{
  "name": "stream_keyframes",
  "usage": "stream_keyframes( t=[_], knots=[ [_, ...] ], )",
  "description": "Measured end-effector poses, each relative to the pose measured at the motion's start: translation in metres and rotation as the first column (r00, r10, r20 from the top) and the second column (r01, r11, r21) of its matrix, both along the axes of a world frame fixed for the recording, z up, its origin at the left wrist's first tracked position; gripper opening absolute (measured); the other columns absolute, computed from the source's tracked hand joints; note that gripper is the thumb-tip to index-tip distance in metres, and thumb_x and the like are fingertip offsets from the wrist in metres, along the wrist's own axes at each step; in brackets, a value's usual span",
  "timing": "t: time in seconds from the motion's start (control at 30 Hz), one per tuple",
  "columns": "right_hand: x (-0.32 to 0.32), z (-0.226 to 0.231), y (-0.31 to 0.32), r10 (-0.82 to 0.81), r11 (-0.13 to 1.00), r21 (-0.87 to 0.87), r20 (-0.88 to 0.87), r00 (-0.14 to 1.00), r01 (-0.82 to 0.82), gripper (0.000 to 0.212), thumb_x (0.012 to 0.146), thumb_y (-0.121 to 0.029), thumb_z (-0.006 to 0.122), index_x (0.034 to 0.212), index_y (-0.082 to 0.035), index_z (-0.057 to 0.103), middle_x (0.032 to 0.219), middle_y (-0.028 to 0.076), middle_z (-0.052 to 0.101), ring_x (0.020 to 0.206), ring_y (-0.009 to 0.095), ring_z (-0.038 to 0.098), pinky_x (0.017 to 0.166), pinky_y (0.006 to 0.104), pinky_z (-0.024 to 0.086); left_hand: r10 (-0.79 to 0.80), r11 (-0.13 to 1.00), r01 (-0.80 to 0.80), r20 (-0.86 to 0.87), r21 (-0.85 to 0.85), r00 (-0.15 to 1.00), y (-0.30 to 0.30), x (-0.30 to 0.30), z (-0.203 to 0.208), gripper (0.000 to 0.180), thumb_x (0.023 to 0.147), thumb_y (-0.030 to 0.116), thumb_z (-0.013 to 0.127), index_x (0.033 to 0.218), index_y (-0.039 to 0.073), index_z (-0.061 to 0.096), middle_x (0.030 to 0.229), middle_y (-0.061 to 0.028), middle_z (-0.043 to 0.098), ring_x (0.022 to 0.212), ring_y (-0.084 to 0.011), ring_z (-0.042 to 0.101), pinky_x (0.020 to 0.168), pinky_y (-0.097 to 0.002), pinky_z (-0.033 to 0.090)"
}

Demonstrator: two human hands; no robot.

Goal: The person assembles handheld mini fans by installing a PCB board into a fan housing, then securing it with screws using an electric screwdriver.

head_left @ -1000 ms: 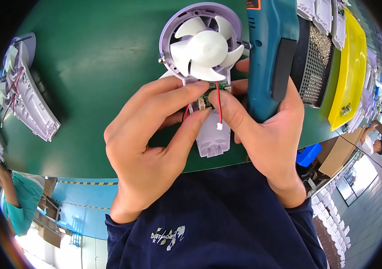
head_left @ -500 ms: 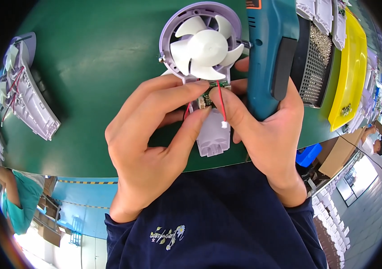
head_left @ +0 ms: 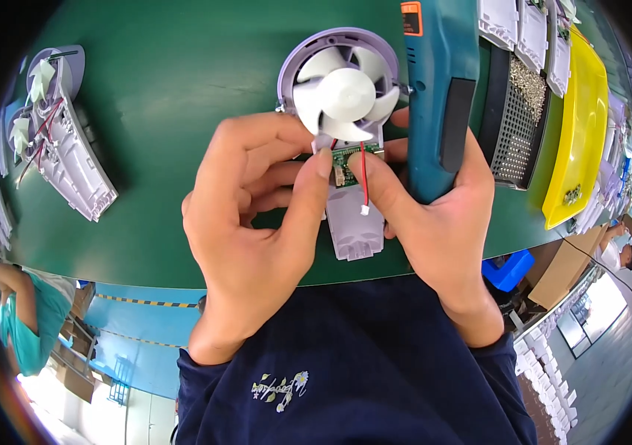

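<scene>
A handheld fan with a lilac housing and white blades lies before me, its handle half toward my body. A green circuit board sits in the neck below the blades. My left hand is closed on the housing's left side, thumb at the board's edge. My right hand holds a teal electric screwdriver with a black lever, its thumb pressed by the board's right side. Red wire with a small white plug hangs over the board and handle. The fingers beneath the fan are partly hidden.
On the green table at left lie fan shells with wires. At right stand a black perforated tray of small screws, a yellow tray and more lilac shells. A person in a teal top is at lower left.
My left index finger has drawn back from the board, and the left thumb has moved up to its edge, baring more of the board. The fan has shifted slightly toward me.
</scene>
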State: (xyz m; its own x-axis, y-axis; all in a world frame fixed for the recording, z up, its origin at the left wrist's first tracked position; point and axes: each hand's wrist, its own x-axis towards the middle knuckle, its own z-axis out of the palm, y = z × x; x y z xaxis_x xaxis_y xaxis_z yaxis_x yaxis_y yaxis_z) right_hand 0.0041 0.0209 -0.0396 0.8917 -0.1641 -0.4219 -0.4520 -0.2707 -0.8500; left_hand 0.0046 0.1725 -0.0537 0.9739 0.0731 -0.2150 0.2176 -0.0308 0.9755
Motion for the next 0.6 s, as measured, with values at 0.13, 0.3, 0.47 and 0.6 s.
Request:
stream_keyframes(
  t=[0.13,0.3,0.47,0.6],
  knots=[
    [0.0,0.001,-0.002,0.004,1.0,0.021,-0.012,1.0,-0.004,0.045,0.082,-0.008,0.081,0.118,0.002,0.056,0.087,0.006,0.07,0.065,0.007,0.064,0.043,0.019,0.046,-0.019,0.998,0.019,0.006,0.058,1.0,0.0,-0.003,-0.002,0.015,0.087,-0.009,0.067,0.099,-0.003,0.059,0.092,-0.0081,0.071,0.079,-0.0126,0.072,0.065,-0.0213,0.057],
    [-0.002,-0.004,-0.006,0.03,0.999,0.032,0.008,1.0,-0.03,0.046,0.082,-0.007,0.081,0.119,0.002,0.056,0.089,0.007,0.07,0.067,0.008,0.065,0.046,0.0195,0.048,-0.075,0.988,0.064,0.076,0.143,0.994,-0.001,-0.006,-0.006,0.016,0.087,-0.009,0.067,0.099,-0.003,0.057,0.088,-0.0069,0.068,0.079,-0.0109,0.07,0.065,-0.0218,0.057],
    [-0.002,-0.002,-0.004,0.006,0.998,0.059,0.023,1.0,-0.007,0.046,0.082,-0.007,0.081,0.12,0.002,0.055,0.089,0.008,0.071,0.068,0.008,0.065,0.049,0.0201,0.049,-0.031,0.989,0.024,0.048,0.144,0.998,-0.007,-0.006,-0.002,0.015,0.087,-0.008,0.066,0.096,-0.003,0.056,0.086,-0.0057,0.066,0.077,-0.0101,0.068,0.064,-0.022,0.055],
    [-0.003,0.002,-0.002,0.004,0.999,0.048,-0.016,1.0,-0.003,0.046,0.082,-0.007,0.081,0.119,0.003,0.055,0.09,0.008,0.071,0.071,0.008,0.065,0.056,0.021,0.05,-0.033,0.981,0.019,0.066,0.195,0.997,-0.01,-0.011,-0.003,0.016,0.088,-0.009,0.065,0.099,-0.003,0.055,0.087,-0.0061,0.065,0.077,-0.0106,0.068,0.066,-0.0223,0.054]
  ],
)
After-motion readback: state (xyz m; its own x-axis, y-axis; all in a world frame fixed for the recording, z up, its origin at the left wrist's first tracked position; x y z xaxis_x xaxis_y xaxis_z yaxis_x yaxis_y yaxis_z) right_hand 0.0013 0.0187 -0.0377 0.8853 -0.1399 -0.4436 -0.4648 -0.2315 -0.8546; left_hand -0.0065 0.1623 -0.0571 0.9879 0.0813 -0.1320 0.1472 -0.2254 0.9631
